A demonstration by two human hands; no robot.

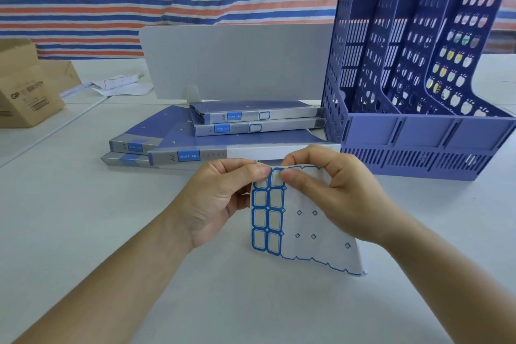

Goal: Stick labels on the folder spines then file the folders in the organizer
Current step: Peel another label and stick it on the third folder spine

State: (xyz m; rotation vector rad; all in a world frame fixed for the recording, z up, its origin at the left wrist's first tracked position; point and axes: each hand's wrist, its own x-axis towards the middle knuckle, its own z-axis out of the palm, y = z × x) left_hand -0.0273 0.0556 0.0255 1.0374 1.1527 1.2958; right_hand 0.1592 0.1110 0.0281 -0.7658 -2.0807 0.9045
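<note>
Both hands pinch the label sheet (282,220)'s top edge, left hand (223,198) and right hand (332,190); the unlabelled folder spine (243,154) lies crosswise just beyond, nearer your right.

Both hands held a label sheet (290,220) above the white desk (83,218). The left hand (220,198) gripped its upper left edge, while the right hand (329,190) pinched a blue-bordered label (277,177) at the top. Behind lay five blue lever-file folders (223,131), two bearing labels on their spines, just beside an empty blue organizer (418,86).
</note>
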